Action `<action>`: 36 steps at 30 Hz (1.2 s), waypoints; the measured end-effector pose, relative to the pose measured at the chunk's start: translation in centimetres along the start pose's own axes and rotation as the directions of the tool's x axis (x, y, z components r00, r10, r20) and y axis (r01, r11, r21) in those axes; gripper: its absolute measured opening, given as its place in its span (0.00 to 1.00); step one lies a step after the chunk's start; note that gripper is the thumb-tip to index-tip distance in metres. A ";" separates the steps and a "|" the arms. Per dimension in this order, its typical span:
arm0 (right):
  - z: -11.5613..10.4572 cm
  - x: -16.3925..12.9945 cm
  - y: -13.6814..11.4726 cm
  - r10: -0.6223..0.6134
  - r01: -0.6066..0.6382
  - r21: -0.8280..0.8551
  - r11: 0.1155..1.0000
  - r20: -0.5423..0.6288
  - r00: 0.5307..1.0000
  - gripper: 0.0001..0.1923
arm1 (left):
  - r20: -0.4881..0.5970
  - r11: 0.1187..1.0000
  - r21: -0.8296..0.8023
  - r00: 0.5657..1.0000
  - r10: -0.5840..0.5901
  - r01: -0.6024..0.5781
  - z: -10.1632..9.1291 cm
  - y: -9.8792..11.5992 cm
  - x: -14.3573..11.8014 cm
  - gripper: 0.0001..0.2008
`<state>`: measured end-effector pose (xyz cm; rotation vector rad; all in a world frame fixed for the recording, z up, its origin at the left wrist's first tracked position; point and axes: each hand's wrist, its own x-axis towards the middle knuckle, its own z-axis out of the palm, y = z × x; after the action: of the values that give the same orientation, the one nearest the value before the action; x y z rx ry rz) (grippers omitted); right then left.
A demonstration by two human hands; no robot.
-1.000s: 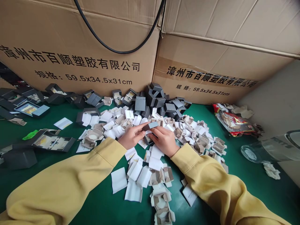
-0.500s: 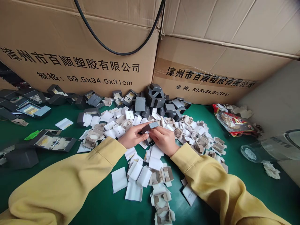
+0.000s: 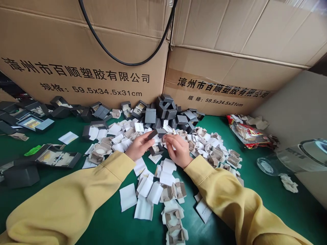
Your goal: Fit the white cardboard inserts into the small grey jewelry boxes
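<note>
My left hand (image 3: 140, 146) grips a small dark grey box (image 3: 156, 149) by its left side, thumb and fingers closed on it. The box's lid stands raised, and a pale inside shows in its lower part. Close to the right of the box, my right hand (image 3: 178, 149) has its fingers curled and tips together by the lid edge. Whether a small pale piece lies between those fingertips is too small to tell. Below both hands lie folded white paper cards (image 3: 154, 194) and unfolded cardboard inserts (image 3: 173, 217).
More dark grey boxes (image 3: 150, 115) are heaped behind, with others (image 3: 58, 156) at left. White and brown inserts (image 3: 212, 144) spread around. A red snack packet (image 3: 249, 132) and a clear bottle (image 3: 288, 160) lie right. Large cartons (image 3: 102, 41) stand behind, a black cable (image 3: 127, 64) hanging before them.
My right hand has drawn slightly away from the box, its fingers lifted off. The box has tilted and its lid and lower part now show apart. The view has shifted a little.
</note>
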<state>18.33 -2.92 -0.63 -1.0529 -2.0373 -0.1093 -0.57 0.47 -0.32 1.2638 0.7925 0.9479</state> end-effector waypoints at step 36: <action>0.4 0.3 1.5 0.114 -0.114 -0.037 0.993 -0.007 0.993 0.10 | -0.042 0.898 -0.433 0.993 -0.108 0.079 0.2 1.0 0.3 0.23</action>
<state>19.06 -1.63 -1.06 -1.1891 -1.9729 -0.0907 -0.44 0.69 0.66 0.8050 0.6407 1.0225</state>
